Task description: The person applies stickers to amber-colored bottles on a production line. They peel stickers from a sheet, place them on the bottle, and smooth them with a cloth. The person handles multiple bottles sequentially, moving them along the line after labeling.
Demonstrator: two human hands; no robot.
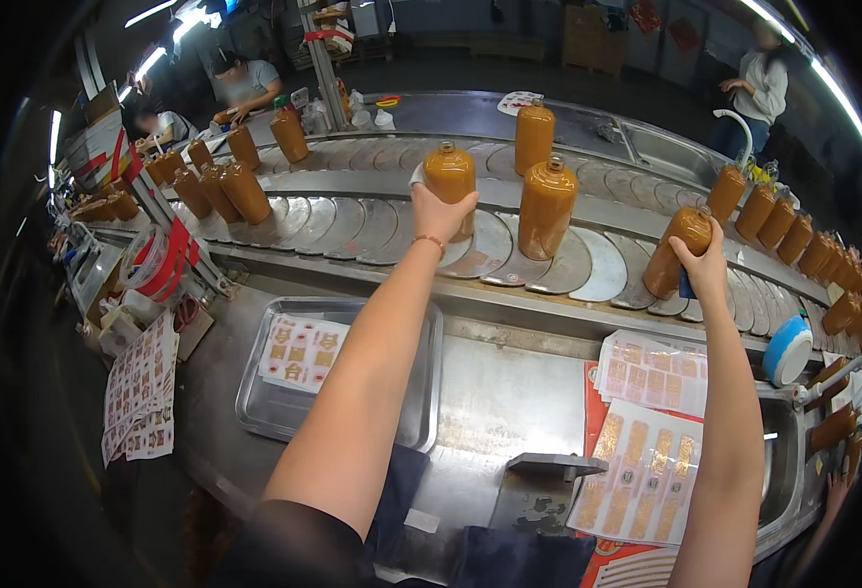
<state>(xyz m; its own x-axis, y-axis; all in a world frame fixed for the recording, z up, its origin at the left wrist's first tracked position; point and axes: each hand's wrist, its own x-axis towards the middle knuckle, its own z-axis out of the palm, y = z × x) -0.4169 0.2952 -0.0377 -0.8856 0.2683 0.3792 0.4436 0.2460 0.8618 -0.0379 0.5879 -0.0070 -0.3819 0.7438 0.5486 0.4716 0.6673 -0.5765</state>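
Note:
My left hand (439, 209) grips an upright amber ceramic bottle (450, 174) standing on the curved conveyor (372, 227) of metal plates. My right hand (702, 267) is closed around a second amber bottle (676, 250), which leans to the left at the conveyor's near edge; something small and blue shows under that palm. Two more amber bottles (546, 206) stand between my hands, one behind the other.
A steel tray (421, 412) with a sticker sheet lies on the metal bench below the conveyor. Label sheets (646, 470) lie at the right, beside a blue-and-white roll (787, 350). Many bottles ride the belt left and right. Other people work at the far side.

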